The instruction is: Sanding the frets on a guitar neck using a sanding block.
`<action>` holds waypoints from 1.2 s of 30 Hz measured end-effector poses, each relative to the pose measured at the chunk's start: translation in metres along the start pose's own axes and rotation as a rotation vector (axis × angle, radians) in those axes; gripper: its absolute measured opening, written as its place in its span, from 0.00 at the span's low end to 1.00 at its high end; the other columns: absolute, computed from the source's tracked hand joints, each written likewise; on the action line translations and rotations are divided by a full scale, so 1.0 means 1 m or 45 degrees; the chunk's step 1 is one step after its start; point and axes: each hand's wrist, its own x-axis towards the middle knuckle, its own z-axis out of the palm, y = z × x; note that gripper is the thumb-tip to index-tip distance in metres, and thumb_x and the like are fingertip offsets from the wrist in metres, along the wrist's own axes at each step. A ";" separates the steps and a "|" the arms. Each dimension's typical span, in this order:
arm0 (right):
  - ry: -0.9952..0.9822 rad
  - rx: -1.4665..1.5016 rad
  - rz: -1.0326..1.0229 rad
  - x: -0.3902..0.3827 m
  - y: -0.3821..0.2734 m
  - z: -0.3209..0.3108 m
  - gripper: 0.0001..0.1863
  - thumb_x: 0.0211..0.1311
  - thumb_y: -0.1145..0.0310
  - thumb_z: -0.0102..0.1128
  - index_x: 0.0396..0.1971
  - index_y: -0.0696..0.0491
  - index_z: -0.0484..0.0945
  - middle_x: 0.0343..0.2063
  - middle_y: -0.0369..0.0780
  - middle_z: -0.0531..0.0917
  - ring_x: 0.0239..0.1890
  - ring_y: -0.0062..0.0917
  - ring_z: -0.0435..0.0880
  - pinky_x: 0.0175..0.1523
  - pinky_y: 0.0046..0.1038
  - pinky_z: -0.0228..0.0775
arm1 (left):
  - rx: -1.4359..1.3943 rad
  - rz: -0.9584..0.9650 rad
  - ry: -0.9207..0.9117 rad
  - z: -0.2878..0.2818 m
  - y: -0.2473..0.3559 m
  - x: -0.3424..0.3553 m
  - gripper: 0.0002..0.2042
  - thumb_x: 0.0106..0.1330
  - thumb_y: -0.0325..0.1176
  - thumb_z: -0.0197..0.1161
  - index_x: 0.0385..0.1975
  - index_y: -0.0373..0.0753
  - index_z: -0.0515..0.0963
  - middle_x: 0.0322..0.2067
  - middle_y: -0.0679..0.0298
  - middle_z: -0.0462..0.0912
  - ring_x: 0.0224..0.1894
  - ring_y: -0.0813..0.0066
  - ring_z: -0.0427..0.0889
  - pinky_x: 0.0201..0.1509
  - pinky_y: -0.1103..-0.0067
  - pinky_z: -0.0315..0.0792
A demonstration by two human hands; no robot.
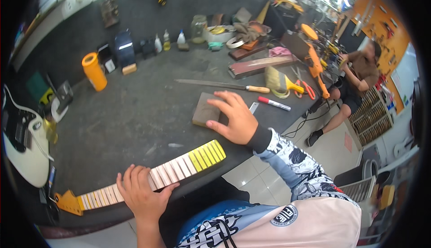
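Note:
A guitar neck [172, 174] lies slantwise along the near edge of the dark workbench, its orange headstock [69, 203] at the left. Masking tape covers most of the fretboard between the frets, whitish in the middle and yellow at the right end. My left hand [142, 191] grips the neck around its middle, fingers across the far side and thumb on the near side. Beyond the neck's right end sits a grey-brown rectangular block [206, 109]. My right hand [235, 118] is at its right side, fingers spread and thumb over its near corner; firm contact is unclear.
Behind the block lie a wooden-handled file [220, 84], a brush [280, 82], a red marker [274, 103] and red-handled scissors [306, 89]. An orange cylinder [94, 71] stands at the back left, a white machine [29, 151] at the far left. Another person [362, 70] sits at the right.

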 end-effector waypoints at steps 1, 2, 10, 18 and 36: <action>0.028 -0.013 0.043 -0.006 0.002 -0.003 0.26 0.60 0.57 0.73 0.56 0.50 0.80 0.61 0.49 0.76 0.66 0.50 0.71 0.69 0.44 0.66 | -0.010 -0.027 -0.019 0.003 -0.002 0.004 0.38 0.43 0.63 0.78 0.45 0.38 0.76 0.46 0.58 0.80 0.58 0.53 0.76 0.71 0.52 0.57; 0.058 -0.027 0.051 -0.012 0.010 -0.004 0.26 0.60 0.57 0.73 0.56 0.50 0.80 0.61 0.49 0.76 0.66 0.50 0.71 0.69 0.44 0.66 | -0.016 -0.061 -0.040 0.008 -0.004 0.004 0.38 0.44 0.63 0.77 0.45 0.38 0.76 0.46 0.58 0.80 0.58 0.53 0.76 0.71 0.52 0.57; 0.118 -0.083 0.164 -0.023 0.099 -0.037 0.16 0.60 0.62 0.70 0.47 0.51 0.85 0.53 0.46 0.82 0.59 0.44 0.77 0.64 0.41 0.69 | -0.021 -0.049 -0.040 0.017 0.020 -0.023 0.37 0.48 0.65 0.74 0.45 0.37 0.76 0.46 0.56 0.80 0.58 0.52 0.76 0.71 0.51 0.56; 0.219 -0.282 0.176 0.106 0.223 -0.049 0.12 0.58 0.62 0.68 0.35 0.54 0.89 0.37 0.47 0.88 0.45 0.43 0.85 0.54 0.40 0.75 | 0.055 -0.041 -0.038 0.029 0.024 -0.017 0.39 0.47 0.68 0.73 0.46 0.37 0.76 0.45 0.56 0.80 0.56 0.52 0.77 0.70 0.50 0.57; 0.473 -0.312 0.063 0.216 0.273 0.012 0.13 0.55 0.67 0.68 0.39 0.56 0.87 0.42 0.48 0.87 0.48 0.45 0.84 0.56 0.43 0.74 | 0.025 -0.072 -0.047 0.003 0.017 -0.003 0.34 0.42 0.67 0.77 0.37 0.43 0.82 0.38 0.67 0.85 0.49 0.64 0.83 0.67 0.56 0.61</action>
